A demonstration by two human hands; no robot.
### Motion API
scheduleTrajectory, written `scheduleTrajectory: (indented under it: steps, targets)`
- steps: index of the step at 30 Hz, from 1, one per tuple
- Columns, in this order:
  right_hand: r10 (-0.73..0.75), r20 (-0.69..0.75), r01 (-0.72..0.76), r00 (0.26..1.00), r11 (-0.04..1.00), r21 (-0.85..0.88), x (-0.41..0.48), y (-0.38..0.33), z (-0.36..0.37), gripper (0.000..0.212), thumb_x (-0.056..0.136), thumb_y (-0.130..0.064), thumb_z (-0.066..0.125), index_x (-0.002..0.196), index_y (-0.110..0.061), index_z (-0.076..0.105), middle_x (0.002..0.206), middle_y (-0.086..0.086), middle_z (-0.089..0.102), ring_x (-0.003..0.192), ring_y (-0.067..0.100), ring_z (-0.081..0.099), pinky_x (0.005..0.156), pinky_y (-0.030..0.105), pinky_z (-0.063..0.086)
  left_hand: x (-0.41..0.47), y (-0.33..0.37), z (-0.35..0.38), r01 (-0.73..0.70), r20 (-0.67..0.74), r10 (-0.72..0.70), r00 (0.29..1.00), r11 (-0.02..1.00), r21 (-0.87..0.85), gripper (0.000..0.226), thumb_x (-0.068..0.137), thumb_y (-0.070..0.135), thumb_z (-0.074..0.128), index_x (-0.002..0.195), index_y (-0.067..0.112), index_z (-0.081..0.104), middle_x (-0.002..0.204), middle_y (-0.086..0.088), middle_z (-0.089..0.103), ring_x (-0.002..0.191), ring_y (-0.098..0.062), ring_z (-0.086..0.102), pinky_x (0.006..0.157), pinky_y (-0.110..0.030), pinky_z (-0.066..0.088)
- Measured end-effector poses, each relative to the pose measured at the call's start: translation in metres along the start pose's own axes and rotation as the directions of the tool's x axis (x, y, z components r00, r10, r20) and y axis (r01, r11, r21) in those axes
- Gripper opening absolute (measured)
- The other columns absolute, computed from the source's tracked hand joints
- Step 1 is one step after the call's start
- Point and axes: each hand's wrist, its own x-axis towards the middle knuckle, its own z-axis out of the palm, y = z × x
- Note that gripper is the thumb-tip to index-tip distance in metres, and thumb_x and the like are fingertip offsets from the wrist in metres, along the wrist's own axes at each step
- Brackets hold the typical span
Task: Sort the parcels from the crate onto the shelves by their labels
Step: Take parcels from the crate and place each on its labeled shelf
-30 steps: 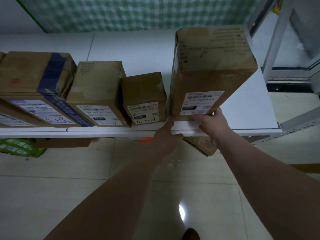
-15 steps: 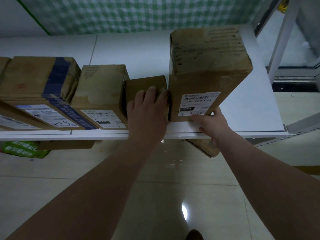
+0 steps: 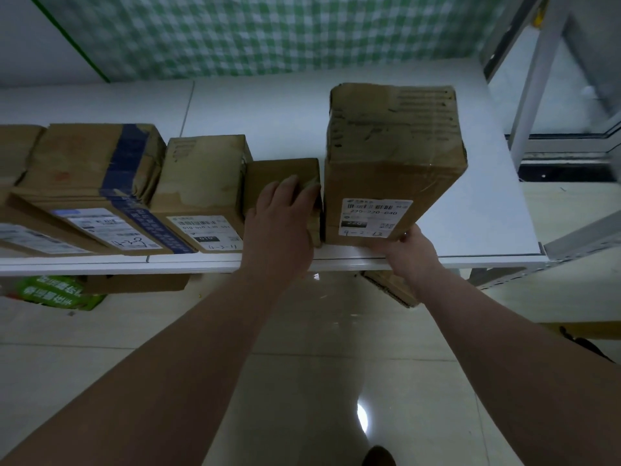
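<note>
A white shelf point(image 3: 487, 230) carries a row of brown parcels with their labels facing out. The left hand point(image 3: 280, 227) lies flat, fingers straight, on the small parcel point(image 3: 279, 173). The right hand point(image 3: 411, 255) touches the tall parcel point(image 3: 393, 169) at its lower front corner, with the grip hidden. It seems best to steady the small parcel while nudging the tall one square. The small parcel crowds the tall one's left side, and a blue-taped parcel point(image 3: 90, 169) stands further left.

Left hand point(image 3: 281, 227) now covers, perhaps presses, small parcel point(image 3: 268, 174).
</note>
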Motion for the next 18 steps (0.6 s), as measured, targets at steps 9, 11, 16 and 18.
scheduleTrajectory:
  steps: [9,11,16,18]
  targets:
    - [0.217,0.076,-0.210,0.973,0.973,-0.093,-0.056,-0.021,-0.001,0.042,0.089,-0.019,0.066,0.126,-0.005,0.052,0.102,0.008,0.051,0.090,0.024,0.048,0.077,0.038,0.048,-0.040,-0.006,-0.060,0.165,0.033,-0.162,0.986,0.982,-0.093,0.059,0.086,0.006,0.053,0.142,0.022,0.039,0.148,-0.008,0.028,0.134,-0.029,0.028,0.104,-0.041,0.040]
    - [0.236,0.131,-0.216,0.963,0.965,-0.148,-0.074,-0.032,0.007,0.026,0.088,-0.020,0.066,0.109,-0.006,0.060,0.091,0.008,0.054,0.083,0.023,0.053,0.076,0.037,0.052,-0.055,-0.015,-0.079,0.191,0.053,-0.185,0.981,0.972,-0.140,0.049,0.089,0.007,0.051,0.135,0.020,0.047,0.141,-0.008,0.038,0.128,-0.026,0.037,0.099,-0.035,0.041]
    - [0.202,0.368,-0.136,0.907,0.971,-0.198,-0.133,-0.070,0.046,0.005,0.089,-0.017,0.066,0.087,-0.014,0.062,0.090,0.003,0.058,0.071,0.012,0.054,0.061,0.025,0.045,-0.108,-0.052,-0.129,0.378,0.207,-0.337,0.919,0.900,-0.216,0.038,0.094,0.018,0.050,0.131,0.023,0.053,0.133,0.000,0.053,0.118,-0.017,0.052,0.099,-0.033,0.045]
    - [0.163,0.419,-0.067,0.893,0.970,-0.233,-0.159,-0.085,0.066,0.016,0.090,-0.019,0.065,0.102,-0.010,0.066,0.096,0.006,0.060,0.077,0.017,0.055,0.063,0.027,0.045,-0.130,-0.070,-0.150,0.416,0.233,-0.368,0.900,0.886,-0.204,0.035,0.094,0.020,0.049,0.129,0.022,0.056,0.128,-0.001,0.057,0.112,-0.018,0.056,0.093,-0.032,0.048]
